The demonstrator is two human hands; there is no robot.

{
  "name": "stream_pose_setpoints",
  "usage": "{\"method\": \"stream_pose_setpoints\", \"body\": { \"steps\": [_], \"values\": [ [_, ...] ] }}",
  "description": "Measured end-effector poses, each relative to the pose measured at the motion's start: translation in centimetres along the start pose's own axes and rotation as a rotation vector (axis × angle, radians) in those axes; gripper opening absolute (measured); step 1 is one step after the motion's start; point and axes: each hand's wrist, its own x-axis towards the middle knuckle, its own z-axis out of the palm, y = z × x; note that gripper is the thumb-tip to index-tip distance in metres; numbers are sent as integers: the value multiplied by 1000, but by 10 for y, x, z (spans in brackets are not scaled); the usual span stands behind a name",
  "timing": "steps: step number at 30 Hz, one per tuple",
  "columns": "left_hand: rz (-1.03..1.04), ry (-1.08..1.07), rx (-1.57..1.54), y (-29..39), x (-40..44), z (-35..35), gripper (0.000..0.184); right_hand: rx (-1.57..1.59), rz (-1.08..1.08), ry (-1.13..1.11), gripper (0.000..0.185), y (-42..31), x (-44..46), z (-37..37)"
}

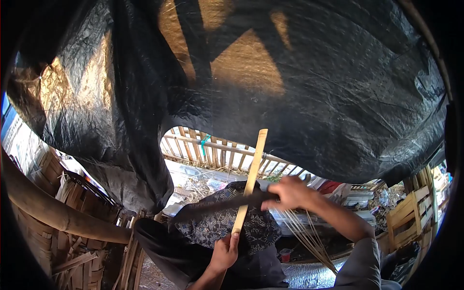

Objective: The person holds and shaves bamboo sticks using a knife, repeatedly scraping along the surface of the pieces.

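Note:
My left hand [224, 252] is closed around the lower end of a flat, pale bamboo strip [254, 166], which rises at a steep slant in front of me. My right hand [289, 193] grips the handle of a long, dark machete [212, 208]. Its blade is smeared by motion and points left, crossing the strip a little above my left hand. Whether the edge touches the strip I cannot tell. Beneath both lies a dark patterned cloth [263, 232] over my lap.
Black plastic sheeting [333, 101] hangs low ahead and overhead. On the left, a thick bamboo pole [72, 215] runs beside bamboo pieces. Thin strips [307, 237] fan out below my right arm, near a red cup [285, 254]. A slatted wooden frame [411, 217] stands right; a bamboo fence [193, 145] lies beyond.

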Motion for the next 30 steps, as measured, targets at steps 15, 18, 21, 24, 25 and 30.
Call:
{"method": "stream_pose_setpoints", "body": {
  "steps": [15, 18, 21, 24, 25, 30],
  "values": [
    [-172, -128, -209, -8, -1, 1, 51, 84, 61, 8, 52, 9, 12, -12],
    [-181, -117, -124, 14, -1, -5, 49, 378, 414, 261, 55, 50, 24, -7],
    [-207, -109, -83, 27, -2, -9, 41, 403, 526, 92, 56, 34, 19, -4],
    [52, 82, 26, 24, -8, 4, 37, 330, 180, -2, 61, -11, 3, 5],
    [126, 74, 34, 16, -3, 6, 37, 145, 98, 19, 62, -24, -1, 10],
    [397, 199, 157, -4, 1, 9, 29, -221, -5, -53, 72, -47, -7, 3]
  ]
}}
